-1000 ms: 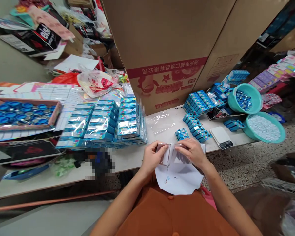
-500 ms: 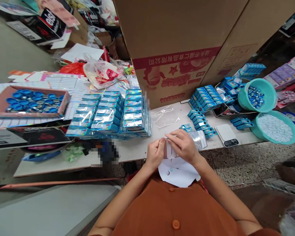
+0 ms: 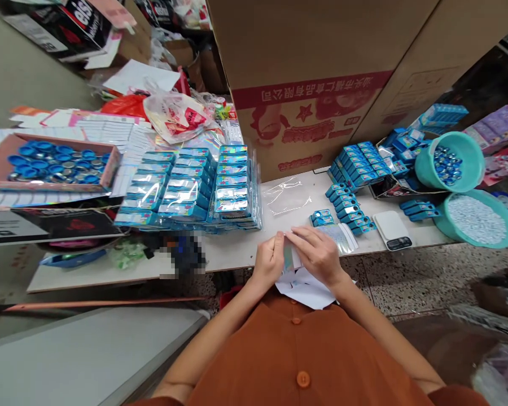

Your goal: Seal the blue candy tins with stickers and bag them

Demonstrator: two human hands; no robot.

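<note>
My left hand is closed, its thumb and fingers pinching the top edge of a shiny clear plastic bag in front of my body. On the same edge, the closed fingers of my right hand meet the left fingertips and partly hide the bag. Beneath both hands a white sheet of paper lies against my lap. Just beyond my right hand are more clear plastic bags and a small blue box. Another clear plastic bag lies flat farther back.
Bagged blue boxes stand stacked at left, beside a pink tray of blue caps. On the right are rows of blue boxes, a white scale and two turquoise basins. A large carton rises behind the table.
The view has shifted slightly. My right fingers have spread a little along the bag's edge, and the bag is tilted differently. Both hands keep their hold.
</note>
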